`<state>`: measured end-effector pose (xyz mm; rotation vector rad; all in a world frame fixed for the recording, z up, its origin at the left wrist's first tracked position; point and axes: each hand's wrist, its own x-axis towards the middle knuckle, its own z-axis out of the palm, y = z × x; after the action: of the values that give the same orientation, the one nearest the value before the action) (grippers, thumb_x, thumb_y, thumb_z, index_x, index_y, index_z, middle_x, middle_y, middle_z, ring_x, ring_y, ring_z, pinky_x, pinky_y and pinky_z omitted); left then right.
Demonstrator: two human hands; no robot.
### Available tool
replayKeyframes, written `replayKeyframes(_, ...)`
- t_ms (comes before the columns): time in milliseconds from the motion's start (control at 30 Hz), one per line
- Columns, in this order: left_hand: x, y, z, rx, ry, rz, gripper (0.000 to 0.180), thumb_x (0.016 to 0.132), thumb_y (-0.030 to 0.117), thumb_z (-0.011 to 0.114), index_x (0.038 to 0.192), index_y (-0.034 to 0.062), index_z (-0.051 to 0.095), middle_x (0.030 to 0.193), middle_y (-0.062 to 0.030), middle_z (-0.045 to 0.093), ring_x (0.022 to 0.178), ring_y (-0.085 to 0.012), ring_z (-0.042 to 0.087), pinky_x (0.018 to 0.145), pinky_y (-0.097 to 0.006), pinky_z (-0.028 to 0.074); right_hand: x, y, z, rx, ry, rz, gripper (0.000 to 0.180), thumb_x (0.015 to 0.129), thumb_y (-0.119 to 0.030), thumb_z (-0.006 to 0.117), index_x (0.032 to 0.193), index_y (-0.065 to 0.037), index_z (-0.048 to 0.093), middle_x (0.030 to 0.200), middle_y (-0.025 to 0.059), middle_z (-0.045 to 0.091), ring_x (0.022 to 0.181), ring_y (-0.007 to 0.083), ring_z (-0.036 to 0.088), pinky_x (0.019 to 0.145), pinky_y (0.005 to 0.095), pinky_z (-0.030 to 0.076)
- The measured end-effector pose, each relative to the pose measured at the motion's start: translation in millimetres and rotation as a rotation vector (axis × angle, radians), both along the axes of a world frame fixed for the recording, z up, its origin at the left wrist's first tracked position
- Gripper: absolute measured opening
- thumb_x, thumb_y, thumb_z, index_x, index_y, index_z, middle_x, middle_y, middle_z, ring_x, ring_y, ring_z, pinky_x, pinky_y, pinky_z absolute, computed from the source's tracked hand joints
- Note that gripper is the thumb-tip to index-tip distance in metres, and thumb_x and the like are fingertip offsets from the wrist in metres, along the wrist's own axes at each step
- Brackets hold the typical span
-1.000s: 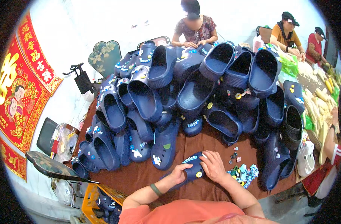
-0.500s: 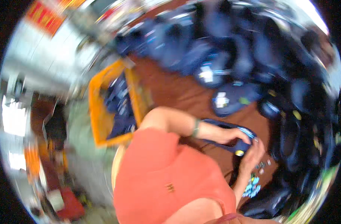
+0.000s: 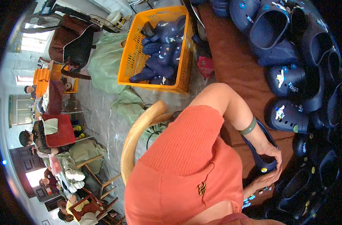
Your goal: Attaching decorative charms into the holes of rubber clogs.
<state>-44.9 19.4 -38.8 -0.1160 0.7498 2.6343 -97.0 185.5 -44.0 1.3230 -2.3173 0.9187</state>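
Observation:
My left hand (image 3: 271, 150), with a green bangle on its wrist, grips a dark blue clog (image 3: 258, 159) from above, over the brown-covered table (image 3: 231, 63). My right hand (image 3: 261, 182) comes from below and closes on the same clog's end, by a small yellow charm (image 3: 264, 170). Small loose charms (image 3: 252, 197) lie on the cloth just beside my right hand. My orange top hides my right forearm and part of the clog.
A heap of dark blue clogs (image 3: 291, 78) with charms covers the table's right side. An orange basket (image 3: 131, 60) holding more clogs stands on the floor at left. A curved wooden chair back (image 3: 138, 135) is behind me. Green sacks and other seated people are at far left.
The view has swung left and down from the clog pile to the floor, the basket and my body. Both hands have stayed on the clog.

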Motion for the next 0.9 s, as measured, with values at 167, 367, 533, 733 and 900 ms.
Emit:
replayKeyframes(167,-2.0,-3.2,1.1,-0.003,-0.003,-0.012,0.015,0.074,0.021,0.066,0.074,0.0066,0.066,0.073,-0.0079,0.066,0.061,-0.0215,0.061,0.059,-0.033,0.049,0.8,-4.7,6.1,0.009,-0.009,-0.012,0.047,0.103,-0.029,0.029,0.118,0.005,0.057,0.123,0.0203,0.055,0.115,0.0338,0.05,0.1,0.0425,0.038)
replayKeyframes(367,4.4,1.2,9.0,-0.121,0.032,0.052,0.014,0.073,0.017,0.066,0.084,0.0085,0.067,0.081,-0.002,0.066,0.073,-0.0138,0.059,0.07,-0.028,0.046,13.1,3.1,8.1,-0.076,-0.101,-0.04,0.039,0.101,-0.024,0.037,0.119,0.003,0.058,0.123,0.0189,0.055,0.117,0.0326,0.049,0.101,0.0411,0.036)
replayKeyframes(533,35.4,-22.1,30.7,-0.125,0.016,0.102,0.026,0.077,0.018,0.063,0.1,0.0046,0.064,0.094,-0.0041,0.066,0.085,-0.0141,0.061,0.081,-0.03,0.048,19.5,-16.7,20.2,0.02,-0.176,-0.094,0.026,0.092,-0.015,0.05,0.11,0.0,0.061,0.118,0.0176,0.056,0.113,0.0331,0.05,0.099,0.0408,0.037)
replayKeyframes(733,26.6,-23.2,61.8,-0.199,-0.305,-0.06,0.04,0.079,0.012,0.053,0.116,-0.0028,0.056,0.11,-0.0119,0.062,0.101,-0.024,0.061,0.094,-0.035,0.045,9.0,-5.7,36.8,-0.212,-0.393,-0.151,0.036,0.084,-0.017,0.065,0.113,0.0,0.058,0.12,0.0201,0.056,0.115,0.0368,0.05,0.099,0.0416,0.039)
replayKeyframes(900,18.3,-1.5,61.5,-0.152,-0.283,-0.044,0.04,0.075,0.01,0.051,0.112,-0.0058,0.054,0.105,-0.016,0.063,0.091,-0.027,0.064,0.087,-0.038,0.05,-6.4,18.8,56.9,0.01,-0.383,-0.151,0.045,0.081,-0.031,0.068,0.111,0.002,0.059,0.117,0.0208,0.058,0.113,0.0356,0.053,0.098,0.0401,0.041)
